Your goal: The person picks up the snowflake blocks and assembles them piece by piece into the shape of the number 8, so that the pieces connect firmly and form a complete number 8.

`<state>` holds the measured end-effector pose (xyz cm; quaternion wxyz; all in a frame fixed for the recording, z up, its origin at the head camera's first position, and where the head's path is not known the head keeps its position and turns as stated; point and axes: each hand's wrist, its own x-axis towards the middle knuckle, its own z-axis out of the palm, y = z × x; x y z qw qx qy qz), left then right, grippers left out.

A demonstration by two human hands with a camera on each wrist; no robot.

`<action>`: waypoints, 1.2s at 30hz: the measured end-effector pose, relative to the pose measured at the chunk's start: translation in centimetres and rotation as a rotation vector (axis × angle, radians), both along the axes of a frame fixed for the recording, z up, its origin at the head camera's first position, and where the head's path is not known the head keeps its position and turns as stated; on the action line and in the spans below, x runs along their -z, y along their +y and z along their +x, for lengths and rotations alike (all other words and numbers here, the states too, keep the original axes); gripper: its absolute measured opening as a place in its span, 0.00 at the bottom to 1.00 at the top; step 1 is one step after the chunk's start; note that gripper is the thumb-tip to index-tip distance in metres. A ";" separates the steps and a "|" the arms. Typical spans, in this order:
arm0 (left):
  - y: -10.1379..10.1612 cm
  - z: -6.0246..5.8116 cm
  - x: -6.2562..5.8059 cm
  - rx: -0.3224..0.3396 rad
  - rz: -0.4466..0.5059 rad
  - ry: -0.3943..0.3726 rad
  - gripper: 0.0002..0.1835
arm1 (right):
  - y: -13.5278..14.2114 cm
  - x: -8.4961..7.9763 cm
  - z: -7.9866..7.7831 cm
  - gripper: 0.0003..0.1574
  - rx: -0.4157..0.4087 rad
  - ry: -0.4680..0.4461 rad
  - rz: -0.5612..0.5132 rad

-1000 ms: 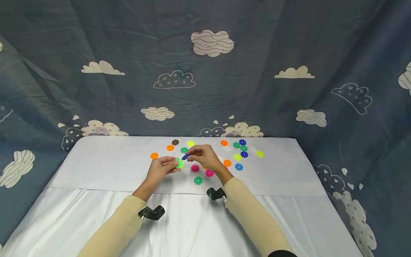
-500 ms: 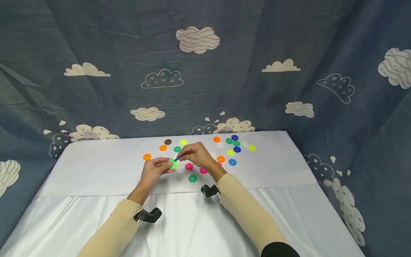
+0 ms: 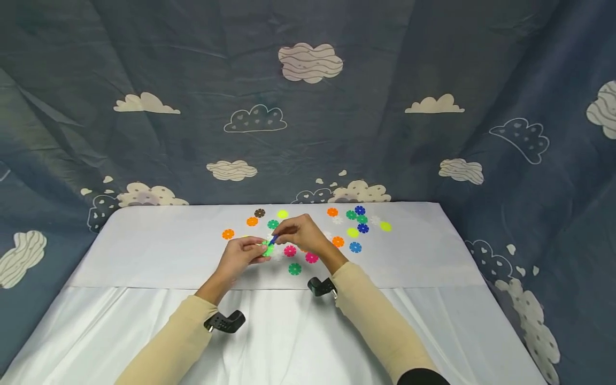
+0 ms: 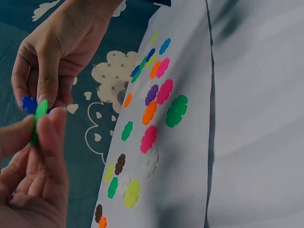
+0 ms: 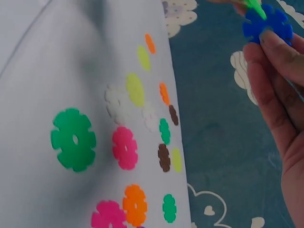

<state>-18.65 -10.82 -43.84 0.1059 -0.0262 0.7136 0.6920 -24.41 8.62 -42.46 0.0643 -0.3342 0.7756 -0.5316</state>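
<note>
Left arm (image 3: 168, 339) and right arm (image 3: 380, 323) stretched forward and inward, left hand (image 3: 240, 252) pinching, right hand (image 3: 304, 235) also pinching, its fingers (image 3: 287, 226) angled down toward the left, both hands close together

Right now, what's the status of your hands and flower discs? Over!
Left hand pinches light-green disc. Right hand pinches blue disc. Discs touching; locked or not, can't tell. Nothing visible between them.

No legible txt, no labels, no brands, no nos., no signs, all 3 views
</note>
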 end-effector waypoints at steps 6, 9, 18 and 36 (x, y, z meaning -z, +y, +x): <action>0.0 -0.4 0.3 0.150 -0.020 -0.054 0.22 | 0.5 -0.1 -0.2 0.04 -0.041 -0.018 0.042; 0.2 -0.5 0.5 0.207 -0.028 -0.051 0.24 | 0.6 0.1 -0.2 0.05 -0.061 -0.012 0.075; 0.4 -0.3 1.3 0.137 -0.069 -0.095 0.23 | 2.6 1.7 -0.1 0.13 0.136 -0.022 0.208; 0.0 -0.3 2.2 0.066 -0.033 -0.097 0.24 | 5.6 5.9 0.2 0.14 0.364 -0.138 0.652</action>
